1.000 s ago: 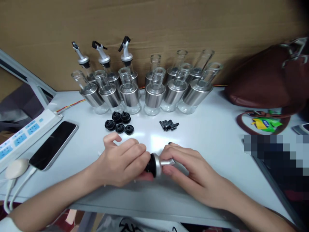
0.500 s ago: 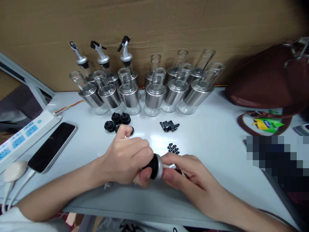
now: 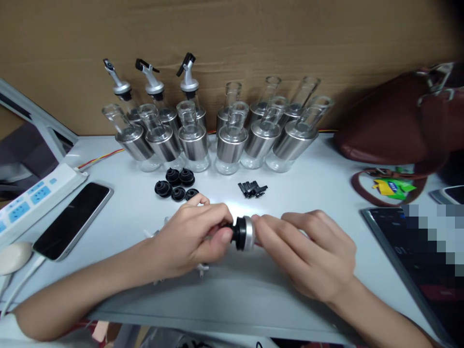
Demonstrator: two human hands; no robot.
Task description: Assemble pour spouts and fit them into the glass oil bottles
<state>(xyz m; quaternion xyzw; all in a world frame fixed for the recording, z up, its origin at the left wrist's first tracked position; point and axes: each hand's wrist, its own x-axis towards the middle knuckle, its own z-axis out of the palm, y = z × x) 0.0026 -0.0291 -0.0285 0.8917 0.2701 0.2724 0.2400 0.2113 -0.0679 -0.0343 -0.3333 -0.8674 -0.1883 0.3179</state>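
Note:
My left hand (image 3: pixel 203 237) pinches the narrow black end of a pourer top (image 3: pixel 244 233), held sideways above the table. On its silver side, the fingers of my right hand (image 3: pixel 308 251) are closed round the spout, which they mostly hide. Black ribbed stoppers (image 3: pixel 172 183) lie just beyond my left hand. A small pile of black levers (image 3: pixel 253 189) sits farther back, in front of the bottles. Silver spout parts (image 3: pixel 203 268) show partly from under my left hand.
Glass bottles with steel bands (image 3: pixel 232 142) stand in rows at the back, three with pourers (image 3: pixel 154 87). Leftward are a phone (image 3: pixel 74 220) and a power strip (image 3: pixel 29 203). A brown bag (image 3: pixel 384 121) and a dark tablet-like device (image 3: pixel 402 251) are at the right.
The pourer top has shifted slightly up and right, showing more of its black part. My right hand has moved up and right and turned, its back now showing. The small black rings are now hidden.

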